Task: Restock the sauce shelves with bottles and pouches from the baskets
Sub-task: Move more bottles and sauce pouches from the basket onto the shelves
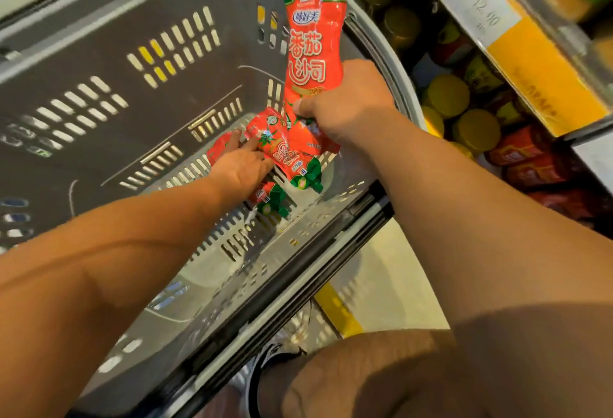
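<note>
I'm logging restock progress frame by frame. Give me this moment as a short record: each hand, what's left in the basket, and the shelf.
right hand: grips the lower end of a red ketchup pouch, held upright above the basket
left hand: reaches into the grey basket, fingers on the pouches in the basket
shelf: yellow-lidded jars to the right of the basket
</note>
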The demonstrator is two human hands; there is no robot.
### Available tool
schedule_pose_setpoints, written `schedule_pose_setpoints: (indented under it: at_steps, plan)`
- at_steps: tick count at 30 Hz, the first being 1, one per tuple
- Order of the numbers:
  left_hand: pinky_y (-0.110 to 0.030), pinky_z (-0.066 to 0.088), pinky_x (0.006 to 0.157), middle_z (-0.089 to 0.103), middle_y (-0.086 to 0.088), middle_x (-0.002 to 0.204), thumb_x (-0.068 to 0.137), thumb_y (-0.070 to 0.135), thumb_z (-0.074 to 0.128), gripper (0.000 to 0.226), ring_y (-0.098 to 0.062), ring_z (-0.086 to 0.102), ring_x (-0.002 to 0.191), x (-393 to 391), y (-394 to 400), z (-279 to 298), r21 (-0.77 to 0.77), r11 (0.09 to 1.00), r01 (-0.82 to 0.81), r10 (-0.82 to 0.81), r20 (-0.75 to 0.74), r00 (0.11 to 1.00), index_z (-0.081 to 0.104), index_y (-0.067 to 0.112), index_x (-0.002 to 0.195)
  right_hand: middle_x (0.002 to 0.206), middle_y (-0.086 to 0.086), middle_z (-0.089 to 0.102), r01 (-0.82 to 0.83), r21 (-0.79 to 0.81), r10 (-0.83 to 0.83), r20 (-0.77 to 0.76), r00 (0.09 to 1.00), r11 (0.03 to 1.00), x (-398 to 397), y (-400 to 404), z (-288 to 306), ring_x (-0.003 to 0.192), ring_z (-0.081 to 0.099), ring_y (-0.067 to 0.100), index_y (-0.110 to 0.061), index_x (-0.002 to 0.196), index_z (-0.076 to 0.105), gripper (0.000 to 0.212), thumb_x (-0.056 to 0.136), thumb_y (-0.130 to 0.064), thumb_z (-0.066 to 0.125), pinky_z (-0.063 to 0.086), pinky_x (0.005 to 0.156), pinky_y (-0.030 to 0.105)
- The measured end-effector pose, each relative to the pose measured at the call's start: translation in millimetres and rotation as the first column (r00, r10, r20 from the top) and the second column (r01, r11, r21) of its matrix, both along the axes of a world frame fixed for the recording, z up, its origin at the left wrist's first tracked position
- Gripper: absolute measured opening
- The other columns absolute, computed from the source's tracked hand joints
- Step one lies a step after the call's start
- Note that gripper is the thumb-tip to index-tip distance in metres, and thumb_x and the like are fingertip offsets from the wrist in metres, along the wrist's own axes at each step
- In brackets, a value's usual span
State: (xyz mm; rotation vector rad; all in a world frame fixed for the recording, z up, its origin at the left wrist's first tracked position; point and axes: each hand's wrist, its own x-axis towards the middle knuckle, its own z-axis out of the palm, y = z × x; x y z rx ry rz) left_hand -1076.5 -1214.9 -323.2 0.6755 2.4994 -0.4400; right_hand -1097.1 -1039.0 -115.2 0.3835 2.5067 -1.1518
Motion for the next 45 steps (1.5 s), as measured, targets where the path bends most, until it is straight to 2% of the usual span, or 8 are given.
schedule_pose_setpoints:
  at_steps: [6,11,17,24,29,34,41,45]
  plan:
    - [-0.052,0.019,0.129,0.063,0.016,0.085,0.095,0.016,0.069,0.021,-0.017,0.068,0.113,5,-34,14,0.109,0.959,-0.260,0.250,0.097,0.963,0.060,0.035,0.094,0.105,-0.002,0.077,-0.016,-0.042,0.013,-0.075,0.997,0.999,5,1,18,0.093,0.073,0.018,-0.019,0.119,0.074,0.042,0.080,-0.028,0.088,0.059,0.092,0.038]
    - [-0.038,0.061,0.084,0.075,0.005,0.096,0.093,0.028,0.074,0.027,-0.020,0.071,0.082,26,-61,44,0.453,0.744,-0.492,0.502,0.108,0.858,0.071,0.028,0.120,0.098,-0.006,0.070,-0.045,-0.051,0.035,-0.180,0.983,0.998,19,1,44,0.092,0.069,0.017,-0.021,0.121,0.074,0.039,0.084,-0.023,0.086,0.054,0.084,0.030]
    - [-0.039,0.061,0.084,0.079,0.009,0.090,0.081,0.028,0.088,0.034,-0.014,0.076,0.081,23,-74,112,0.698,0.268,-0.664,0.648,0.379,0.661,0.071,0.041,0.108,0.108,0.001,0.077,0.062,-0.130,-0.093,-0.256,0.962,0.990,51,8,70,0.097,0.072,0.023,-0.020,0.115,0.074,0.035,0.082,-0.016,0.086,0.059,0.091,0.044]
    - [-0.059,0.057,0.097,0.078,-0.016,0.106,0.085,0.007,0.082,0.021,-0.032,0.073,0.094,31,-54,225,0.667,-0.462,-0.584,0.391,0.744,0.542,0.077,0.015,0.104,0.111,0.000,0.077,0.224,-0.313,-0.330,-0.345,0.879,0.923,102,17,116,0.100,0.073,0.020,-0.017,0.120,0.070,0.042,0.081,-0.015,0.087,0.059,0.093,0.044]
    - [-0.057,0.060,0.092,0.074,-0.015,0.118,0.097,0.017,0.071,0.025,-0.025,0.074,0.095,42,-18,300,0.502,-0.647,-0.574,0.180,0.832,0.525,0.070,0.010,0.121,0.106,-0.002,0.078,0.343,-0.486,-0.544,-0.371,0.752,0.804,147,32,141,0.095,0.075,0.020,-0.019,0.116,0.068,0.040,0.081,-0.013,0.086,0.061,0.090,0.046]
    - [-0.029,0.062,0.055,0.077,-0.002,0.079,0.105,0.019,0.055,0.011,-0.013,0.076,0.066,59,38,360,0.290,-0.652,-0.701,-0.019,0.917,0.398,0.063,0.012,0.102,0.102,-0.002,0.079,0.382,-0.517,-0.616,-0.420,0.666,0.766,192,82,170,0.093,0.076,0.018,-0.023,0.104,0.069,0.034,0.078,-0.010,0.087,0.062,0.089,0.047]
    - [-0.045,0.056,0.103,0.059,-0.019,0.141,0.085,0.011,0.063,0.056,-0.030,0.065,0.114,86,114,390,0.247,-0.413,-0.877,-0.157,0.929,0.336,0.056,0.004,0.140,0.098,-0.001,0.080,0.476,-0.303,-0.564,-0.394,0.726,0.825,257,183,180,0.090,0.077,0.021,-0.019,0.106,0.073,0.038,0.073,-0.007,0.087,0.063,0.085,0.046]
    - [-0.035,0.065,0.069,0.073,-0.017,0.110,0.096,0.005,0.061,0.034,-0.021,0.074,0.077,100,164,395,0.398,-0.226,-0.889,0.000,0.913,0.408,0.063,0.000,0.129,0.098,0.004,0.079,0.540,-0.304,-0.615,-0.269,0.741,0.785,287,223,166,0.094,0.076,0.029,-0.018,0.105,0.070,0.041,0.073,0.002,0.085,0.062,0.089,0.049]
